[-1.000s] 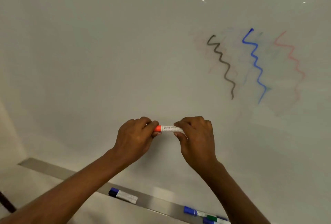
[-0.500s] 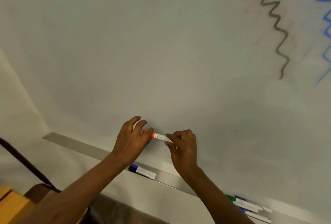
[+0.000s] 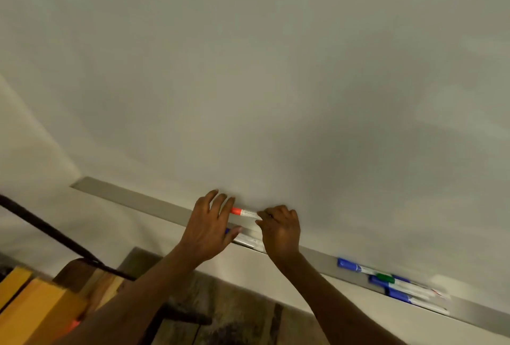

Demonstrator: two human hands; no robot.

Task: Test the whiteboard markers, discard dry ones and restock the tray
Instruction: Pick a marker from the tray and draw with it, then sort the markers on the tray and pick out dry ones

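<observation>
The left hand (image 3: 208,227) hovers over the tray (image 3: 143,201), fingers (image 3: 224,203) loosely spread, their tips at the red marker (image 3: 246,212)'s cap without closing round it. The marker lies nearly level just above the tray, cap leftward, its white barrel running right into the right hand (image 3: 280,231), whose fingers (image 3: 266,216) pinch it and so have the firmer hold. Its label print is too blurred to read; a blue-capped marker (image 3: 248,240) lies in the tray below, and more markers (image 3: 386,282) lie far right.
</observation>
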